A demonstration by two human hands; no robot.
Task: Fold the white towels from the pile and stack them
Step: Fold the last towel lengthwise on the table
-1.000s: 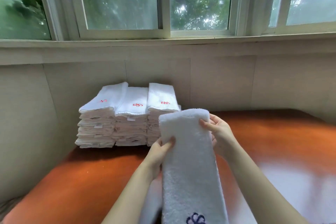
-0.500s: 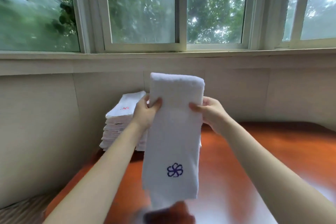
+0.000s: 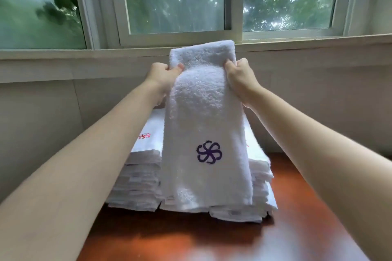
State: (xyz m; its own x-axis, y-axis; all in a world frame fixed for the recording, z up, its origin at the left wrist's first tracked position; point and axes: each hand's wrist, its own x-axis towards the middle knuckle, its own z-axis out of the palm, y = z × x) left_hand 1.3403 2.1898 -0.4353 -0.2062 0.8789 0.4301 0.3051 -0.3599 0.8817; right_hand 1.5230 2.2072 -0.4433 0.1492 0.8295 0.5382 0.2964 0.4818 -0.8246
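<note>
A: Why do you hold the towel (image 3: 203, 116) by its two sides?
B: Your left hand (image 3: 164, 74) and right hand (image 3: 238, 74) each grip a side just under the folded top. That way the narrow strip hangs straight, purple emblem (image 3: 209, 152) toward you, over the stacks (image 3: 137, 176) at the desk's (image 3: 297, 229) far edge.
A: What do you feel?
B: Probably thick, looped terry, rounded at the fold. The stacks look flatter, neatly layered, on glossy reddish wood.

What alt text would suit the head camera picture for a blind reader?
A person's left hand and right hand grip the upper sides of a folded white towel with a purple flower emblem, in front of stacks of folded towels on a reddish table. Behind, a window shows green trees.
</note>
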